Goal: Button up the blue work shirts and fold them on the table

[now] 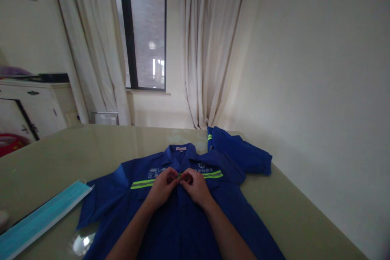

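Note:
A blue short-sleeved work shirt (164, 219) lies face up, collar away from me, with yellow-green reflective stripes and pale lettering across the chest. My left hand (164, 185) pinches the shirt's front edge at the stripe, just below the collar. Close beside it on the right, my right hand (195, 185) pinches the same part of the front. The fingertips of both hands nearly meet at the centre line. What exactly lies between them, cloth or a button, is too small to tell.
The shirt is on a glossy greenish table (100, 142). A folded blue garment (237, 150) lies at the back right, against the shirt's sleeve. A light-blue face mask (45, 219) lies at the left. A wall bounds the table's right side; curtains and a window stand behind.

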